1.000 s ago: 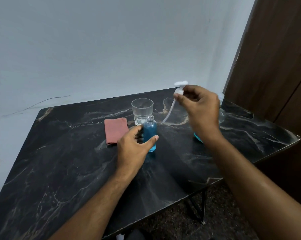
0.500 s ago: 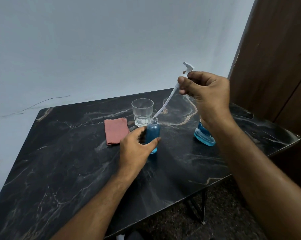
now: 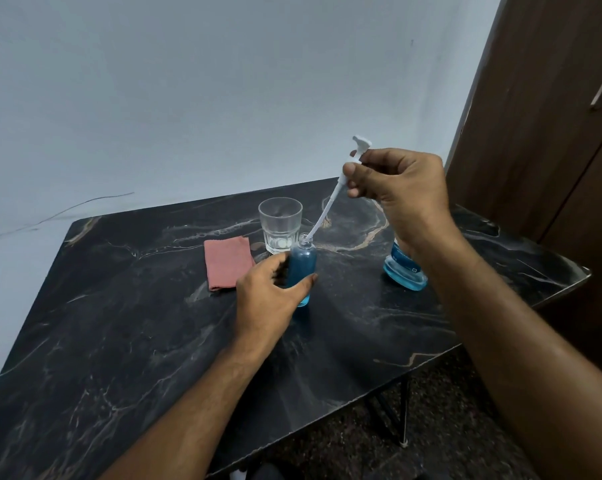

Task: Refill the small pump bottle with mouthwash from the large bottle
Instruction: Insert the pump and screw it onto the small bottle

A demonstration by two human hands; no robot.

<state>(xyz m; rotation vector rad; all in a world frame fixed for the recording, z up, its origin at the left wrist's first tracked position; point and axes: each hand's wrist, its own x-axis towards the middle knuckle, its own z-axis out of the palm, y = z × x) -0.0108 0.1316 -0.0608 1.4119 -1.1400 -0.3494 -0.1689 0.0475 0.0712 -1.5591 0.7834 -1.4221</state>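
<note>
Mid-table, your left hand [image 3: 270, 299] grips the small pump bottle [image 3: 303, 271]; your right hand [image 3: 400, 188] pinches the pump head [image 3: 356, 152], tube tip at the neck. A slanted tube could tip it.

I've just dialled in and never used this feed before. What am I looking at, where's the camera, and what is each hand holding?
There is no machine: one camera worn on a person's head looks down at their two bare hands over a black marbled table. The left hand steadies the small clear bottle of blue liquid, which stands upright. The right hand pinches the white pump head with its long tube; the tube's tip is at the bottle's open neck. Also on the table: an empty clear drinking glass, a folded pink cloth, and the large blue mouthwash bottle, mostly hidden behind the right wrist.
</note>
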